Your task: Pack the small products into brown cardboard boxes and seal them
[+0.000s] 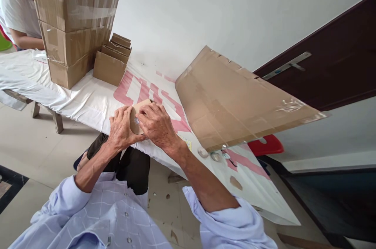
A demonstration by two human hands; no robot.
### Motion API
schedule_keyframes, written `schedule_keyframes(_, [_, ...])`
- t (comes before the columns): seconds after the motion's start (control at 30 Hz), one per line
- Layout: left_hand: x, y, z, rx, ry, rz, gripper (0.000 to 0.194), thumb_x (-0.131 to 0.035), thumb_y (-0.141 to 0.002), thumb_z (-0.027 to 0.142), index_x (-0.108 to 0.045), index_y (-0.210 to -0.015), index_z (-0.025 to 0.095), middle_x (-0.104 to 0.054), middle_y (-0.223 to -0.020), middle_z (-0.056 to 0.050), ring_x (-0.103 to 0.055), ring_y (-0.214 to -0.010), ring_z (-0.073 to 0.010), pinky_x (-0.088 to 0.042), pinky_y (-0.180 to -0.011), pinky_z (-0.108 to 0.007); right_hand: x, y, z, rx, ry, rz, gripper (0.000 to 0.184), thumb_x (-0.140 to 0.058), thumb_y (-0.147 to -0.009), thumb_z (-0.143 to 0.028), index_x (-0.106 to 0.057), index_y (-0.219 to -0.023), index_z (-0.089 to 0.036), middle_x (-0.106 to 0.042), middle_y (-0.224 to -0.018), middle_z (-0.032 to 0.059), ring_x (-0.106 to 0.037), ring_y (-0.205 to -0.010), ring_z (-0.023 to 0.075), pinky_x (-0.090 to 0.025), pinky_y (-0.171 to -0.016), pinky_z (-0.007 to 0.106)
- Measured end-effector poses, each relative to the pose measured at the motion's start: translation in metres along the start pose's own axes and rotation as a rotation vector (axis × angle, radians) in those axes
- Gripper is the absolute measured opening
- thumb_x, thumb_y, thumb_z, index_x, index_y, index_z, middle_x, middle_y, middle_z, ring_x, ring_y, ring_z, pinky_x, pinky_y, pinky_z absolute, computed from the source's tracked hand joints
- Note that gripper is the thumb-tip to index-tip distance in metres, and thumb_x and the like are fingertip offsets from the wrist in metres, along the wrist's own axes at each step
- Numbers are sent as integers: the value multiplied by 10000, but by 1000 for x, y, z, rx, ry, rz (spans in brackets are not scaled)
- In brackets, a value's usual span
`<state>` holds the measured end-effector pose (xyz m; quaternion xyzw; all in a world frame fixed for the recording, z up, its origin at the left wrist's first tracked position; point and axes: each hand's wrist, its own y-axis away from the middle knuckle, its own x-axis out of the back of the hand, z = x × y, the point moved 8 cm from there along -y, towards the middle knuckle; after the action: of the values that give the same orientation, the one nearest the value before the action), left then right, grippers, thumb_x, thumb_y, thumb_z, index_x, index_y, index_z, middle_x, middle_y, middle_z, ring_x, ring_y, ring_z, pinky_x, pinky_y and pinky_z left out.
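Between my two hands, at the table's near edge, is a small brown cardboard box (pixel 143 105), largely covered by my fingers. My left hand (pixel 121 127) is closed around its left side, thumb stretched along the near side. Curled over the right part of the box is my right hand (pixel 158 123), its fingers bent together. A small shiny, clear piece (pixel 136 121) shows on the box by the right fingertips; I cannot make out whether they pinch it.
A tall stack of taped cartons (pixel 79 29) stands left on the white cloth-covered table (pixel 88 102), beside open cardboard pieces (pixel 110 65). A large carton (pixel 235 104) leans at right. Tape rolls (pixel 215 157) lie near it. Another person's arm (pixel 26 39) rests behind the stack.
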<state>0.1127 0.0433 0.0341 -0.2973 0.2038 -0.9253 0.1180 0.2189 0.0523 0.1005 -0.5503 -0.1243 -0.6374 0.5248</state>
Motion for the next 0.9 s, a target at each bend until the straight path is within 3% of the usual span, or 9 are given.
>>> schedule_keyframes(0.47, [1,1,3,4,-8,-2,1019,-1001,-662,514,-538,-1536,269,-575,-1589,-197,-515,-1483,-490,-480,-1154,-671,-2,-1,-2,12,-13,-14,247,-614,-1011,-45,-786,-972,-218,-717,-1078,113,-558,-1137,313,-427,-985,455])
schedule_keyframes(0.9, [2,1,6,13,-8,-15,1025,-991,-680,533,-527,-1549,249,-561,-1601,-216,-507,-1491,-500,-475,-1154,-673,-2,-5,-5,-16,6,9,294,-529,-1024,-49,-778,-1073,-196,-720,-1067,130,-560,-1103,322,-427,-955,463])
